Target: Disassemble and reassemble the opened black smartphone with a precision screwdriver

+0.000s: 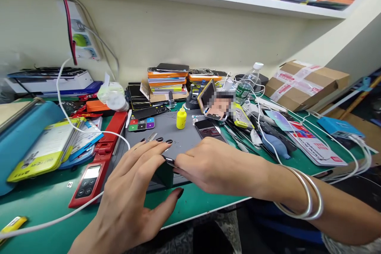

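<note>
My left hand (133,190) is at the lower middle, fingers stretched out and thumb apart, with dark nail polish. Its index fingertip meets a small dark object (169,160) at the fingers of my right hand (208,164). Curled and closed, my right hand pinches this object; most of it is hidden, so I cannot make out what it is. Two silver bangles circle the right wrist. Below both hands lies a grey work mat (190,129) with a yellow bottle (181,118) standing upright on it. A dark phone (208,130) lies just behind my right hand.
A red device (89,182) and yellow battery packs (44,147) lie left. Stacked boxes (167,81) stand at the back. To the right are tools, a blue blower (275,145), a plastic bottle (248,81), a cardboard box (303,83) and white cables.
</note>
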Tool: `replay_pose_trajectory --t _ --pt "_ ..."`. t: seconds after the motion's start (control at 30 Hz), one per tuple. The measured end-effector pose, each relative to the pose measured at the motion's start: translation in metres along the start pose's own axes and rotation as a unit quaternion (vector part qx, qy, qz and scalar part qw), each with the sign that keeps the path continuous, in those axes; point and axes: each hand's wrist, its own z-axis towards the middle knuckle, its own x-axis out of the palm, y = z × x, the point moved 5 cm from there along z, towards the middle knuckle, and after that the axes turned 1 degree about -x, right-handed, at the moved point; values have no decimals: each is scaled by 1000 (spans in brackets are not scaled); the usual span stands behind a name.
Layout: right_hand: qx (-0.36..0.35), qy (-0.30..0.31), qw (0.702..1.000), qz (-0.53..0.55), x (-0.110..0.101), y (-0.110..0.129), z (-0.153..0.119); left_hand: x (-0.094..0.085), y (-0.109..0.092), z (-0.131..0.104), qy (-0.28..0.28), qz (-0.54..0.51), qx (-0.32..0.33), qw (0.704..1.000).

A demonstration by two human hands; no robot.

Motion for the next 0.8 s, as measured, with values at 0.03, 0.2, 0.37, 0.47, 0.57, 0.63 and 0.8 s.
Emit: replay_pose_trajectory --t 0.03,0.2,0.37,0.47,0.57,0.63,0.8 --pt "0 -6 1000 5 1 0 0 -1 -1 0 1 0 2 1000" --pt "33 -17 999 35 13 1 -3 -4 -4 -2 15 2 5 1000" --pt "50 -8 998 35 30 9 -6 -6 -4 -8 25 -2 2 1000" --pt "58 -12 997 39 37 11 -8 -6 -5 -9 18 -2 -2 1000" --pt "66 -19 997 34 40 12 -9 -3 -5 -7 19 -1 -4 1000" --pt "68 -19 997 32 42 12 -9 -2 -5 -6 21 -6 -6 1000" --pt "67 -22 997 38 46 16 -8 -3 -5 -7 24 -2 -17 1000"
